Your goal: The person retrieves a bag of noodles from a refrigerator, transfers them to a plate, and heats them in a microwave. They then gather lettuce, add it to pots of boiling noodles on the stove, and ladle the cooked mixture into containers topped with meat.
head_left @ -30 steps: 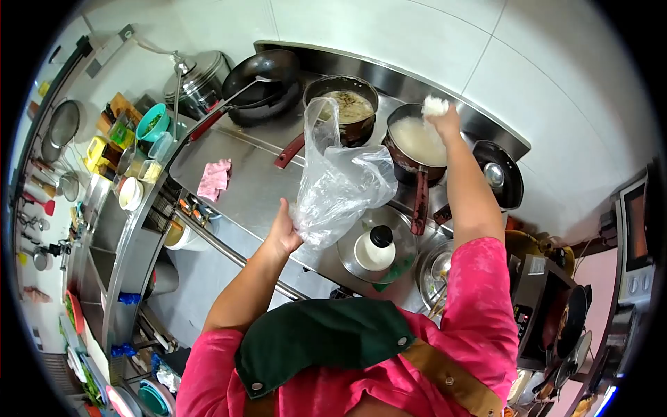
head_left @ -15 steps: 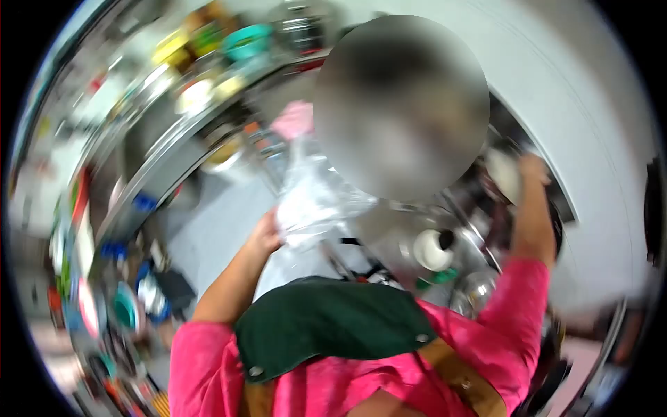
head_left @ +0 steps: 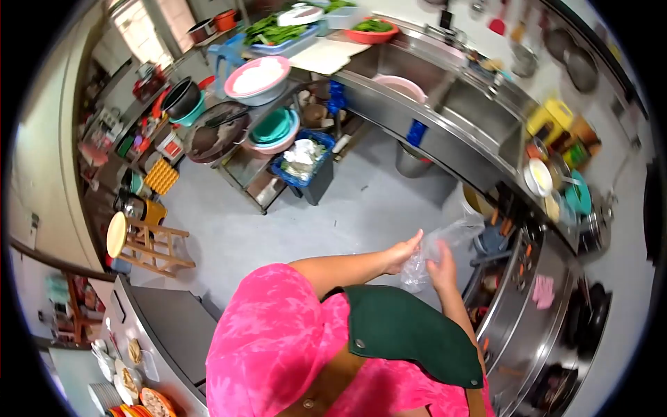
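A crumpled clear plastic bag (head_left: 455, 231) hangs in front of my body, above the grey floor. My left hand (head_left: 401, 254) pinches its near left side with the fingers pressed together. On the right, my right hand (head_left: 442, 267) is closed on the bag as well, partly seen through the film. The bag's upper part spreads out beyond my fingers, toward the stove side. Nothing shows inside it.
Along the far wall runs a steel sink counter (head_left: 479, 163). The stove counter (head_left: 511, 313) with a pink cloth (head_left: 543, 290) stands close on my right. A lined bin (head_left: 314, 182), a wooden stool (head_left: 149, 240) and a grey-topped counter (head_left: 156, 358) are to the left.
My view has swung left, away from the stove and toward the sinks and the room. My right hand has come from the stove area to the bag, which my left hand still holds.
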The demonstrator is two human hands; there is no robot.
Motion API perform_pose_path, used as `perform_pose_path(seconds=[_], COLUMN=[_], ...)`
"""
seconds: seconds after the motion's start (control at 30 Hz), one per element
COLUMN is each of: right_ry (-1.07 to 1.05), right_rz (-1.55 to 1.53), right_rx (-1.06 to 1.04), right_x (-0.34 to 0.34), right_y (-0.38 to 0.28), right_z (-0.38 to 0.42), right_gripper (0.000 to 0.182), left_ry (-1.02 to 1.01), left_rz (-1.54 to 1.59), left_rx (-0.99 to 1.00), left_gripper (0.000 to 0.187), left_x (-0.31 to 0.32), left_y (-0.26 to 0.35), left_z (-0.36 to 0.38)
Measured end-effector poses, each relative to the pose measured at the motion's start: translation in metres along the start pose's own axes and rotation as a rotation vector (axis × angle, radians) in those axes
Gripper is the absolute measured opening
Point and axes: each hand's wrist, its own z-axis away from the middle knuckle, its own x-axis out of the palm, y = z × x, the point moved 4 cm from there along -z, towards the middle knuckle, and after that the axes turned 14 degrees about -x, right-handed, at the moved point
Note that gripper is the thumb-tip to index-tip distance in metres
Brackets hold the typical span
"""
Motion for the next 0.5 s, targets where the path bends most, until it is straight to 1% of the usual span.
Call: perform_pose_path(seconds=[0.03,0.07,0.1,0.13,0.17,0.2,0.27,0.3,0.37,0.4,0.47,0.5], right_ry=[-0.296,-0.589,-0.616,-0.668,-0.712,-0.732,-0.587,-0.604,-0.671,-0.691,-0.837,-0.851], right_rz=[0.117,0.234,0.227,0.106,-0.018,-0.024,0.015,0.016,-0.014,-0.017,-0.17,-0.178], right_rx=[-0.077,-0.156,-0.161,-0.32,-0.47,-0.458,-0.339,-0.346,-0.376,-0.381,-0.441,-0.449], right_x=[0.04,0.076,0.098,0.119,0.136,0.147,0.167,0.186,0.227,0.248,0.299,0.328], right_y=[-0.005,-0.016,-0.027,-0.052,-0.077,-0.095,-0.121,-0.123,-0.119,-0.111,-0.088,-0.067], right_z=[-0.025,-0.047,-0.069,-0.091,-0.107,-0.123,-0.168,-0.182,-0.205,-0.218,-0.245,-0.262], right_gripper=[0.07,0.065,0.065,0.062,0.059,0.059,0.06,0.06,0.057,0.057,0.049,0.049], left_ry=[-0.158,-0.153,-0.165,-0.177,0.065,0.308,0.492,0.492,0.555,0.56,0.309,0.245], left_rz=[0.114,0.142,0.113,0.082,0.27,0.449,0.373,0.391,0.129,0.149,0.339,0.267], left_rx=[-0.098,-0.089,0.002,0.086,0.143,0.192,0.382,0.383,0.436,0.433,0.449,0.526], left_gripper=[0.047,0.047,0.042,0.04,0.037,0.037,0.034,0.034,0.029,0.029,0.033,0.033], left_x=[-0.022,-0.055,-0.088,-0.115,-0.149,-0.18,-0.226,-0.24,-0.26,-0.271,-0.284,-0.3], left_y=[0.013,0.028,0.04,0.05,0.06,0.064,0.083,0.09,0.107,0.114,0.139,0.152], left_z=[0.016,0.019,0.015,0.017,0.028,0.041,0.06,0.06,0.059,0.06,0.069,0.076])
